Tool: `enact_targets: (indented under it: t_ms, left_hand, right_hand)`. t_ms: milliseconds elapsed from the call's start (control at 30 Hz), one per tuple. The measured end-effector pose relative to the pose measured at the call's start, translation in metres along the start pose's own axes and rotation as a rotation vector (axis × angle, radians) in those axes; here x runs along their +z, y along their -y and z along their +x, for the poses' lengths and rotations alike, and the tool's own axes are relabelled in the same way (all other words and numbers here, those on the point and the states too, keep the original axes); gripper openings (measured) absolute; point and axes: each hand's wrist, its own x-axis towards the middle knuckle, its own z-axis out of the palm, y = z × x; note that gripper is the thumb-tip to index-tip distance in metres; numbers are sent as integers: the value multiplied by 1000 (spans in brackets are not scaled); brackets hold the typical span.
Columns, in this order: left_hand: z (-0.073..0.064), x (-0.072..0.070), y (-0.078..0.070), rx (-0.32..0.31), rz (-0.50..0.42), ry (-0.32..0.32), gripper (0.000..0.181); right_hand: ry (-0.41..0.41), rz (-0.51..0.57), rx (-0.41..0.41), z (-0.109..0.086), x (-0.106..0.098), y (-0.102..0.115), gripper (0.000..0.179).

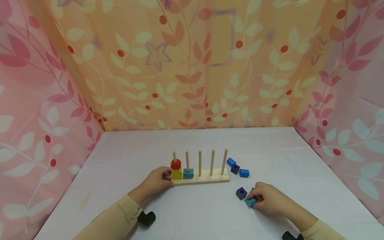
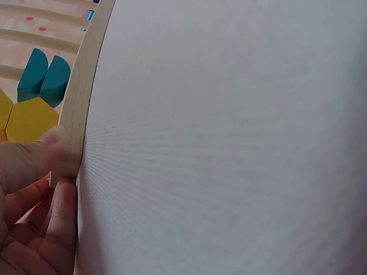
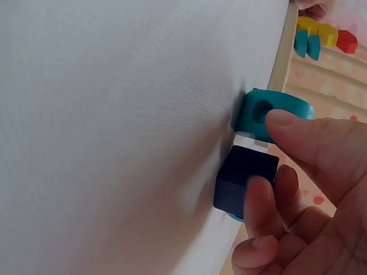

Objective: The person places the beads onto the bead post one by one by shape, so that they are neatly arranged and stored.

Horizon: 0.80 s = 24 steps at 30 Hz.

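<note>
My left hand (image 1: 159, 180) grips the near left end of a wooden peg board (image 1: 204, 180), thumb on top, fingers below the edge. On its leftmost peg sit yellow blocks (image 1: 177, 173) with a red block (image 1: 175, 164) above. The second peg carries teal half-round blocks (image 1: 188, 173), two of them visible in the left wrist view. To the right, near the front, my right hand (image 1: 270, 198) pinches another teal half-round block (image 3: 275, 112), its hole facing the wrist camera. Close below the fingers in that view is a dark purple cube (image 3: 246, 177).
Three more pegs (image 1: 212, 163) stand bare on the board. Two blue cylinders (image 1: 244, 173) and a purple cube (image 1: 235, 168) lie beyond its right end. Another purple cube (image 1: 241, 193) lies just left of my right hand. Patterned curtains (image 1: 192, 66) enclose the white table (image 1: 135, 143).
</note>
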Motion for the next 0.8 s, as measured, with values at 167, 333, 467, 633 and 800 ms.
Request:
enact_targets:
  t_ms: [167, 333, 467, 633, 800]
  left_hand:
    - [0, -1, 0, -6, 0, -3, 46]
    - [1, -1, 1, -9, 4, -3, 46]
    - [1, 0, 2, -15, -1, -6, 46]
    - [0, 0, 1, -14, 2, -6, 46]
    - [-1, 0, -2, -18, 1, -4, 46]
  right_hand:
    - [19, 1, -8, -3, -4, 4, 16]
    - [64, 39, 32, -5, -7, 10, 14]
    - [66, 23, 13, -5, -7, 9, 14]
    - [56, 56, 1, -3, -5, 8, 8]
    - [31, 48, -39, -1, 0, 9, 16]
